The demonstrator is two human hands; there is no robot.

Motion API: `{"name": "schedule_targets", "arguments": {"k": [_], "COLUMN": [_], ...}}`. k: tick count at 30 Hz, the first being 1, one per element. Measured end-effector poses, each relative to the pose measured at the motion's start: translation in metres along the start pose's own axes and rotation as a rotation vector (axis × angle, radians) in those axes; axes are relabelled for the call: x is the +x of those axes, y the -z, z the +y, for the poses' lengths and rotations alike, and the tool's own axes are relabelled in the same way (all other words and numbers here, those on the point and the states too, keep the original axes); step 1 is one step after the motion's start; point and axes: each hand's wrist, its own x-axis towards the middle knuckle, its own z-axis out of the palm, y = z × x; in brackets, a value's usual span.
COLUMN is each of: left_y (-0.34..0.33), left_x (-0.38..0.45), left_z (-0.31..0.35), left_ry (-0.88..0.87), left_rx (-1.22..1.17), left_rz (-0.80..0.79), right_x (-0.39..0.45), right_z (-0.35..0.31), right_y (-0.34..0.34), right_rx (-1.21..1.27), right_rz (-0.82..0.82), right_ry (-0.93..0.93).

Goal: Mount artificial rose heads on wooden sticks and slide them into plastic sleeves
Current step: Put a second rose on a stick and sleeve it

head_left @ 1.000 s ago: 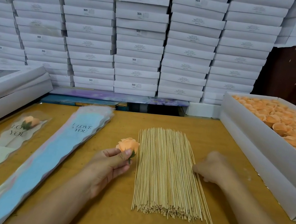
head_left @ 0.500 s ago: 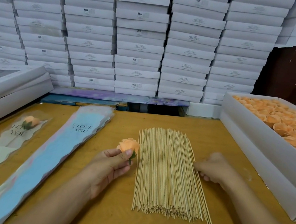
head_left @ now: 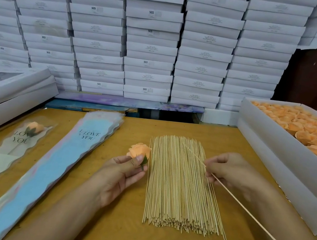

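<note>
Rose heads [head_left: 305, 130] fill white box [head_left: 275, 138]; left fingers [head_left: 137, 159] pinch rose [head_left: 139, 151]; right [head_left: 210, 174] pinch stick [head_left: 243, 208].

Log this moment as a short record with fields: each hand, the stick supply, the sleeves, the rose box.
left hand: holds an orange rose head at its base
right hand: pinches one wooden stick, lifted off the pile
stick pile: flat on the table, between the hands
empty sleeves: stacked left of the hands
finished sleeve: far left, rose inside
rose box: open, right, full of orange heads
</note>
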Motion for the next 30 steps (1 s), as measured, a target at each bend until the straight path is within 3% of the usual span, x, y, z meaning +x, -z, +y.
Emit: {"name": "schedule_targets", "arguments": {"k": [6,17,23,30], "left_y": [0.002,-0.006,-0.022,-0.015], "left_x": [0.006,0.012,0.022,0.024], "left_z": [0.007,0.025,0.024,0.021], "left_ry": [-0.007,-0.034,-0.056,-0.038], "left_rx": [-0.053,-0.219,-0.378,-0.385], "left_rz": [0.009,0.021,0.008,0.01], "right_x": [-0.001,-0.014,-0.027,-0.03], "right_z": [0.0,-0.013,-0.017,-0.012], "right_y": [-0.008,-0.019,-0.025,-0.028], "right_rx": [0.115,0.138,0.004,-0.137], "right_rz": [-0.182,-0.179,-0.267,-0.336], "right_ry": [-0.018,0.1,0.133,0.074]}}
